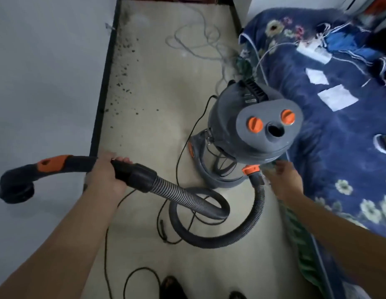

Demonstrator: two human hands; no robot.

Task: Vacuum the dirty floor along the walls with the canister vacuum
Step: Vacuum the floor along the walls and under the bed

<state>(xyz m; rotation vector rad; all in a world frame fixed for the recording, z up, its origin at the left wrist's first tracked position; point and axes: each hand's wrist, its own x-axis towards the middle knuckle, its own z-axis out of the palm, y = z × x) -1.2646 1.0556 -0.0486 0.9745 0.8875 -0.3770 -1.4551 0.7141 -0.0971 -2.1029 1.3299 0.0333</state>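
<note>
— So how far along was the vacuuming at that point?

— Hardly begun, by my reckoning. Dark crumbs point(123, 70) lay scattered on the pale floor point(166, 104) right along the black baseboard point(104, 83) of the left wall point(47, 72), thick further up and thinning nearer the person. None of that strip looked cleaned.

— And where was the vacuum?

— The canister vacuum point(252, 130) stood upright in the middle of the floor, just beside the blue flowered blanket point(327, 137). Its ribbed hose point(209, 210) ran from the orange coupling point(250, 170) low on the drum, looped once on the floor and rose to the handle point(123, 171).

— Who held what?

— The left hand point(108, 175) had its fingers wrapped tight round the handle, with the curved black-and-orange end and its round nozzle point(15, 188) lifted in front of the wall, off the floor. The right hand point(286, 180) hovered close by the coupling, fingers loosely spread; it was blurred, and I could not tell whether it touched anything.

— So what was left?

— Nearly everything, I judged: lower the nozzle and work along the whole baseboard.

— Anything in the way?

— A thin black cord point(181, 152) trailed from the drum across the floor toward the person's feet point(172, 288), and a pale tangle of cable point(200, 42) lay further up the floor. Either could snag the hose or catch a foot. On the blanket sat a white power strip point(312, 52) and some paper sheets point(336, 97), well apart from the dirty strip.
</note>
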